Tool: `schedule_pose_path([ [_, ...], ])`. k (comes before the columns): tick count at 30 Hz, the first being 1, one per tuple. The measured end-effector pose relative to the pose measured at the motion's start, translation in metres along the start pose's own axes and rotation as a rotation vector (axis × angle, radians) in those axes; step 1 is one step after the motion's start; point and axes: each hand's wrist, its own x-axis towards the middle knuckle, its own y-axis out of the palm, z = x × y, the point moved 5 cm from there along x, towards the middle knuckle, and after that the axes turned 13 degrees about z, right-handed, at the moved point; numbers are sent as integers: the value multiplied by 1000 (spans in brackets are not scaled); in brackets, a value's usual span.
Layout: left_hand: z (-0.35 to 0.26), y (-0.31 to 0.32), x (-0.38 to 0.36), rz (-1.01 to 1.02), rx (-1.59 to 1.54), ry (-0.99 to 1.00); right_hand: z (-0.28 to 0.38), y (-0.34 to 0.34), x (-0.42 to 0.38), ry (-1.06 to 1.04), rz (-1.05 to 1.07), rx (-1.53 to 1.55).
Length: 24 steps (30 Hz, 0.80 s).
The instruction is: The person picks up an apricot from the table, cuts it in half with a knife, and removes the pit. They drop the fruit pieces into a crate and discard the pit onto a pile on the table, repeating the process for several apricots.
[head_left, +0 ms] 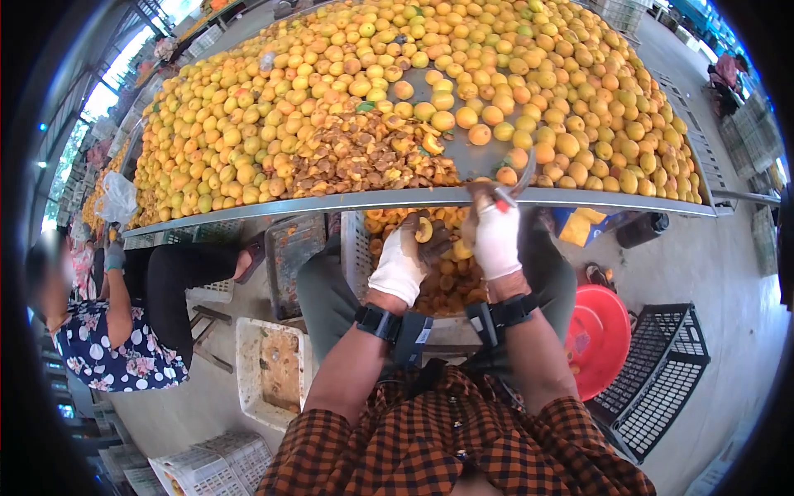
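At the near edge of the desk, the left hand pinches a halved fruit between narrowed fingers, cut side showing. The right hand has its fingers closed round a curved knife, blade up and clear of the left. Both work above the crate just below the desk's edge, probably to catch pieces. Whole fruit covers much of the desk, seemingly within easy reach.

Bright, even daylight, glaring white at upper left; soft shadows below, heavy fisheye bending toward black edges, sharp mid-frame.
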Motion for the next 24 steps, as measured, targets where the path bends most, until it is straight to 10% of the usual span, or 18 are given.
schedule_pose_path([
  [18, 12, 44, -64, 240, -93, 260, 37, 43, -20, -292, 28, -250],
  [24, 15, 23, -58, 246, -205, 180, 71, 35, -33, -157, -34, 164],
])
